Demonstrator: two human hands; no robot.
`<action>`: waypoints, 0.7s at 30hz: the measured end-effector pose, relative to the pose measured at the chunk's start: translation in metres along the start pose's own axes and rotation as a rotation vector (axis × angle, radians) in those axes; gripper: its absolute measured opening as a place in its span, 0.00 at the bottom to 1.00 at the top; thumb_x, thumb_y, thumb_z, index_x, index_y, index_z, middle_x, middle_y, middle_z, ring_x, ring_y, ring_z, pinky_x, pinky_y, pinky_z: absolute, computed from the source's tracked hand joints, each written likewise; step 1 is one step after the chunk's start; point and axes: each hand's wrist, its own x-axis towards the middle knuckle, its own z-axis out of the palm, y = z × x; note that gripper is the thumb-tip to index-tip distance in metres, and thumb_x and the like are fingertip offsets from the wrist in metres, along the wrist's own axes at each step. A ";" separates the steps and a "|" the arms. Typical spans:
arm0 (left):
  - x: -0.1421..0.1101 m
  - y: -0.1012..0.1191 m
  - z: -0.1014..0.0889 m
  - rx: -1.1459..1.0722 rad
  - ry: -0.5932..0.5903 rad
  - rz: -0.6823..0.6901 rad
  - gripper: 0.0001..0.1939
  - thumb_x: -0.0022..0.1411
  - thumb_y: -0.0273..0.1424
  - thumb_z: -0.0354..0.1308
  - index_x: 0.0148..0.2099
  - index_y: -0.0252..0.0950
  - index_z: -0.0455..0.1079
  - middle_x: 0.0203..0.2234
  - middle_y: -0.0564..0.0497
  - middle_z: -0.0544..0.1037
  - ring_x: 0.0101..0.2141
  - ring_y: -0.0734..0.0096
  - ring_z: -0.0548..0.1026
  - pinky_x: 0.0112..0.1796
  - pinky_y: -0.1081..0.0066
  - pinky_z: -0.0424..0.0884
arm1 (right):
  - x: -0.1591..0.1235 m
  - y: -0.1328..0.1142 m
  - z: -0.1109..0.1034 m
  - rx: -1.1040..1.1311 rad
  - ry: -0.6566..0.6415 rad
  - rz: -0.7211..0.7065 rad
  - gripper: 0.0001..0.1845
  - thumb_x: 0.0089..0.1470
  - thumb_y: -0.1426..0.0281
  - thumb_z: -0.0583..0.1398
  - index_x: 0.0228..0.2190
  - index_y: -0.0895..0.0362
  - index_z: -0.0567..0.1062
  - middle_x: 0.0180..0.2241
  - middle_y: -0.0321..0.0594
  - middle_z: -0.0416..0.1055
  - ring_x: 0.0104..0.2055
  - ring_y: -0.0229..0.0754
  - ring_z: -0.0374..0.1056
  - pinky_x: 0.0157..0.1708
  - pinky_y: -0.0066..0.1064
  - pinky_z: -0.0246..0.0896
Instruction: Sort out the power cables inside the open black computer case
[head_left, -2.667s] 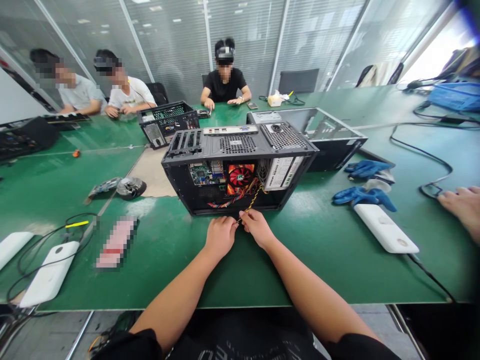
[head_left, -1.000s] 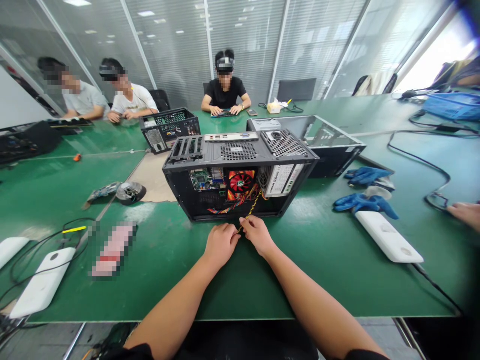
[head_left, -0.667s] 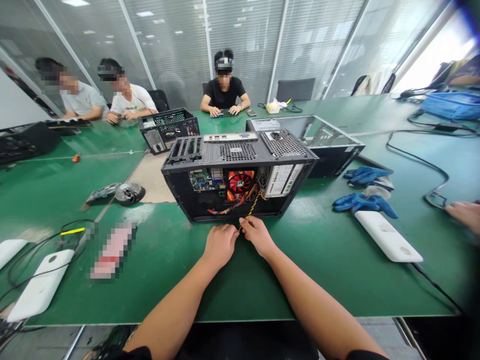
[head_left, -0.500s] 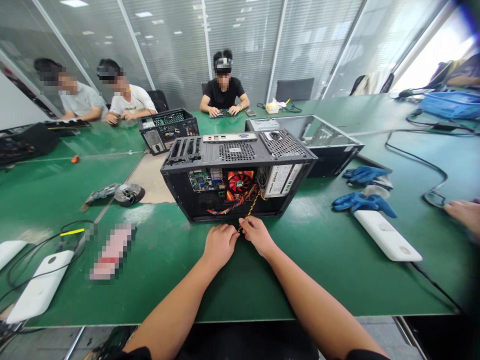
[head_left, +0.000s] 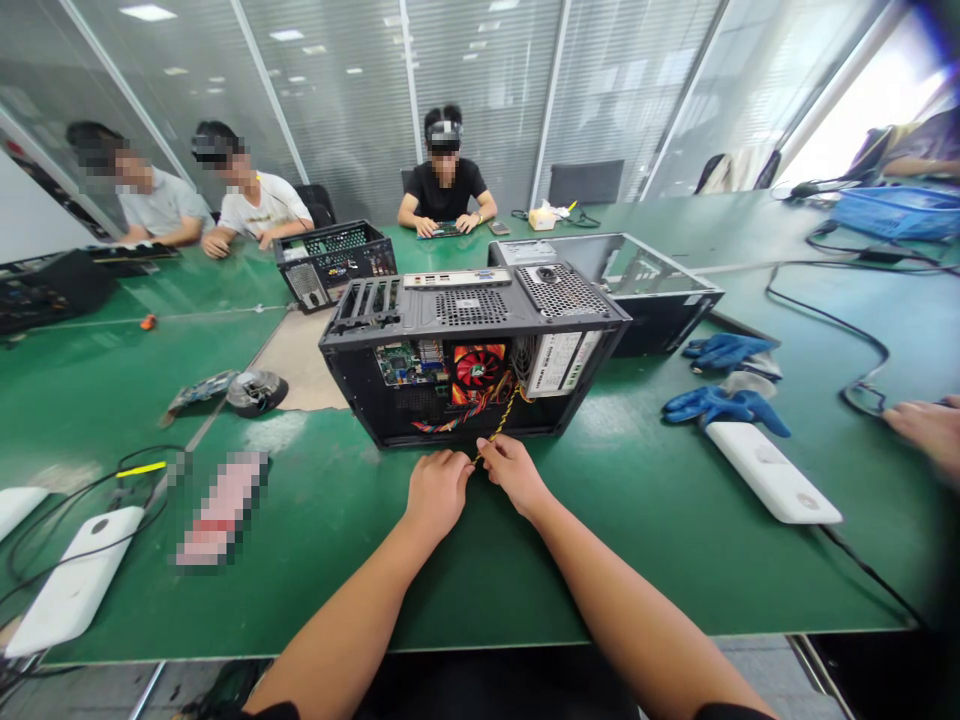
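Note:
A black computer case (head_left: 420, 318) lies on the green table with its open side toward me. Inside it show a circuit board (head_left: 400, 362), a red-bladed cooling fan (head_left: 478, 368) and a power supply (head_left: 564, 364) with a white label. From near the power supply a twisted yellow-and-black cable (head_left: 507, 412) runs out over the case's front edge. My left hand (head_left: 439, 490) pinches the cable's near end, its fingers closed. Right beside it, my right hand (head_left: 514, 470) grips the same cable between thumb and fingers. The cable's tip is hidden by the fingers.
Behind stands another open case (head_left: 660, 318); a smaller one (head_left: 337, 262) is at back left. Blue gloves (head_left: 724, 405) and a white power bank (head_left: 772, 470) lie right. Another white device (head_left: 75, 580) with cables is left. Several people sit around; a person's hand (head_left: 926, 425) is far right.
Both hands stay on the cable with hardly any movement. The view has shifted slightly. At the back left, a seated person's hands have moved apart.

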 end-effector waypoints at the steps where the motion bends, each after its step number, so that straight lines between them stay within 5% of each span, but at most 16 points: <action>1: 0.000 0.000 0.000 0.003 0.003 -0.004 0.08 0.67 0.30 0.51 0.36 0.38 0.70 0.29 0.51 0.74 0.33 0.66 0.71 0.36 0.68 0.63 | 0.000 0.000 0.000 0.005 -0.001 0.002 0.26 0.46 0.45 0.60 0.21 0.55 0.63 0.17 0.32 0.62 0.16 0.32 0.53 0.16 0.26 0.47; 12: -0.002 0.001 0.002 -0.085 0.033 -0.015 0.04 0.61 0.32 0.60 0.35 0.38 0.68 0.29 0.52 0.75 0.33 0.67 0.72 0.37 0.69 0.64 | 0.002 0.004 0.000 -0.044 0.005 -0.025 0.25 0.50 0.47 0.59 0.20 0.55 0.63 0.17 0.32 0.61 0.16 0.33 0.54 0.16 0.27 0.48; 21: -0.001 0.000 0.002 -0.030 0.016 0.005 0.09 0.66 0.31 0.52 0.33 0.38 0.67 0.27 0.51 0.75 0.32 0.67 0.72 0.37 0.68 0.63 | 0.002 0.003 0.000 -0.042 0.002 -0.019 0.26 0.48 0.46 0.59 0.21 0.55 0.64 0.17 0.32 0.63 0.16 0.33 0.54 0.16 0.27 0.49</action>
